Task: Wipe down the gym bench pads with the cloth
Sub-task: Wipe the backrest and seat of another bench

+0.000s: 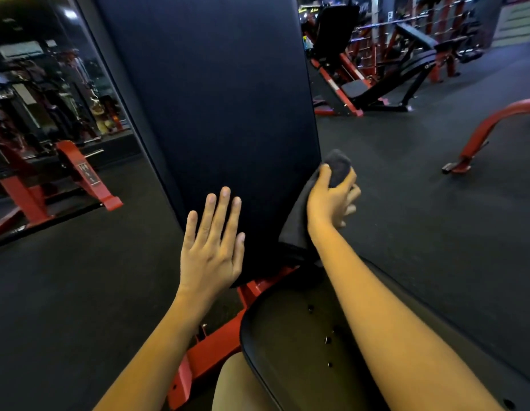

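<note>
A tall black back pad (216, 108) stands upright in the middle of the view on a red frame (216, 348). Below it lies the black seat pad (290, 345), under my right forearm. My left hand (212, 247) rests flat on the lower left part of the back pad, fingers straight and pointing up. My right hand (332, 200) grips a dark grey cloth (299, 221) at the back pad's lower right edge. One end of the cloth bunches above my fingers and the rest hangs down beside the pad.
Dark rubber floor (421, 232) surrounds the bench. A wall mirror (50, 99) at the left reflects red machines. More red and black gym machines (385, 69) stand at the back right. A curved red bar (489, 129) lies on the floor at the right.
</note>
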Available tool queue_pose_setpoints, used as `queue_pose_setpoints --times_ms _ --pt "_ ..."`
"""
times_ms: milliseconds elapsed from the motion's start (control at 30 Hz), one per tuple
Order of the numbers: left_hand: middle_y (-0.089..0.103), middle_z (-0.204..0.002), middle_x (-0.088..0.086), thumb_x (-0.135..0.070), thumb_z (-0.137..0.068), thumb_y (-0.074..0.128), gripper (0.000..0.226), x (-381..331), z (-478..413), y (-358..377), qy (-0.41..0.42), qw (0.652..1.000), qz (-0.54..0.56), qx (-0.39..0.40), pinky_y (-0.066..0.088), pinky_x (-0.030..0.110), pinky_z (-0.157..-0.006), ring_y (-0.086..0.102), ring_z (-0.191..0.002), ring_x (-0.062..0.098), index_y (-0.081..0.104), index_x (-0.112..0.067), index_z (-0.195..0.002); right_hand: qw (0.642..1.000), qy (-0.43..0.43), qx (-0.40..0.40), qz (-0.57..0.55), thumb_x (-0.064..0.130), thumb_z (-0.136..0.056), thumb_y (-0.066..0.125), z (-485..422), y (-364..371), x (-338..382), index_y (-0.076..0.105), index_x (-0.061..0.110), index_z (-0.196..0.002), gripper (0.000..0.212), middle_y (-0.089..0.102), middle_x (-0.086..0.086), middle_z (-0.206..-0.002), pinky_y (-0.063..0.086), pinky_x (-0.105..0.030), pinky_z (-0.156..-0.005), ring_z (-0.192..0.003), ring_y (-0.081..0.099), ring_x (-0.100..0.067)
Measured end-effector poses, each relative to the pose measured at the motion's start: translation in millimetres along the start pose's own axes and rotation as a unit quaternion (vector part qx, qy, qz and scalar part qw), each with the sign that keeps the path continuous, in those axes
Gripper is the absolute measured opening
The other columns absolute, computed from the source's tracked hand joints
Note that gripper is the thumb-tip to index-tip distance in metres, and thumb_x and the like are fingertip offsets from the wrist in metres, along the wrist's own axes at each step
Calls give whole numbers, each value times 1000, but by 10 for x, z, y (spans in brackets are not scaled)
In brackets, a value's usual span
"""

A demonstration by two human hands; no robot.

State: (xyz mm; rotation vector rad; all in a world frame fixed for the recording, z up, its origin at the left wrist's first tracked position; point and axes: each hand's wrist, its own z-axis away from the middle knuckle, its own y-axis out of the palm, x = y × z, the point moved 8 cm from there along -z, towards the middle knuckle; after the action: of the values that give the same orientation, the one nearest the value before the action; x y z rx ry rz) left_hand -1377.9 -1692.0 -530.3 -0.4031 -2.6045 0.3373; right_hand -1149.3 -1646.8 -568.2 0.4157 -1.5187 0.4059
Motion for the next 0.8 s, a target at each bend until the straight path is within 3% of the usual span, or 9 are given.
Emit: queue_pose_setpoints --times_ms 100,300,400,533,633,700,767,800 --pt "4 -159 3 -28 -98 37 51 21 138 16 5 999 35 20 4 38 -119 7 -146 20 32 -8 -145 990 129 7 -59 50 -99 39 68 -2 -307 24 30 -149 56 22 -4 -152 29 -55 -102 -133 27 -39" --pt "-3 -160 -3 -26 -96 39 49 219 460 -80 -61 987 142 46 4 35 -119 1 -147 19 33 -12 -143 984 157 -7 -84 49 -99 39 502 28 -438 15 29 -151 61 15 -8 -153 28 -51 -104 -133 26 -45" --pt "6 -159 5 -21 -96 41 50 317 576 -115 -117 965 226 58 7 36 -120 6 -146 23 29 -12 -144 985 150 -4 -89 48 -98 41 723 78 -416 12 28 -151 63 12 -9 -152 30 -51 -103 -131 27 -46" --pt "16 -155 5 -14 -97 40 51 404 606 -241 -198 899 387 44 20 28 -117 16 -145 14 27 -3 -145 994 88 10 -60 49 -98 41 1173 200 -395 9 28 -151 66 7 -6 -153 32 -55 -104 -132 25 -43" --pt "26 -154 0 -24 -96 41 53 495 620 -281 -302 797 522 17 27 31 -114 27 -142 15 25 -15 -146 999 33 37 -21 51 -97 41 1536 301 -365 7 28 -152 69 4 -4 -154 32 -58 -102 -135 20 -37" --pt "34 -148 -2 -30 -94 41 51 527 621 -258 -357 737 574 -2 32 30 -112 35 -138 13 26 -23 -142 993 -89 62 35 57 -95 37 1838 351 -274 8 28 -152 70 6 -6 -156 32 -57 -102 -136 20 -36" --pt "39 -144 -5 -33 -93 40 48 569 611 -245 -375 727 575 -12 34 34 -111 39 -134 11 32 -22 -139 961 -243 91 96 61 -91 29 2127 404 -147 10 31 -149 67 14 -11 -155 32 -57 -99 -134 25 -39" --pt "41 -141 -8 -35 -93 40 47 586 608 -244 -377 726 575 -11 35 37 -111 41 -133 11 35 -23 -138 948 -278 101 114 61 -91 28 2147 418 -98 12 32 -146 65 17 -13 -154 32 -58 -98 -132 27 -40"
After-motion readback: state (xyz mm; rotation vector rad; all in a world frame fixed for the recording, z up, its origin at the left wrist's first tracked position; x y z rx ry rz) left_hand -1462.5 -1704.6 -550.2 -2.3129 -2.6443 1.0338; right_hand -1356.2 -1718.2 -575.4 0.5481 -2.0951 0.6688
